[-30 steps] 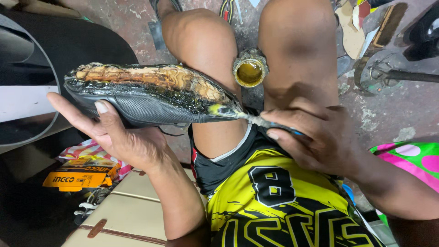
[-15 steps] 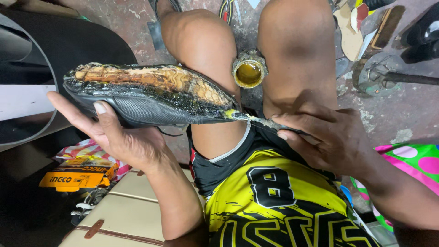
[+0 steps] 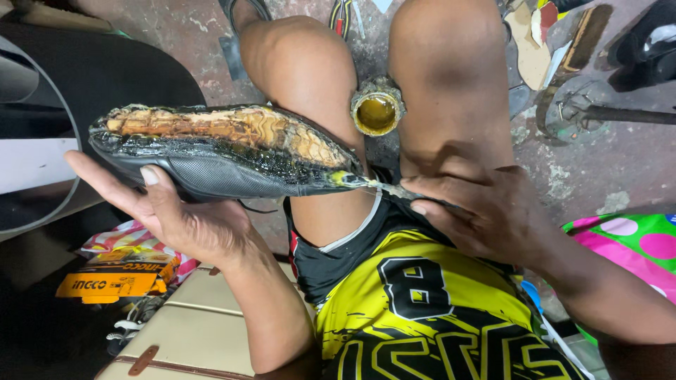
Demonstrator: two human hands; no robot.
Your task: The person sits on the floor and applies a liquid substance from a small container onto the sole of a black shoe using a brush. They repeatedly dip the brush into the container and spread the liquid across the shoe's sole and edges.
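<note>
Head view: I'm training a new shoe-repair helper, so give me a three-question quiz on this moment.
1. True or false: the left hand cradles the black sole-less shoe from beneath.
2. Where does the round open tin of amber glue stand? A. on the tan case B. on the floor between the knees C. in the right hand
3. Fill in: the right hand holds a thin glue-coated ____ against the shoe's end.

Key: 1 true; 2 B; 3 applicator stick, partly hidden by fingers.
</note>
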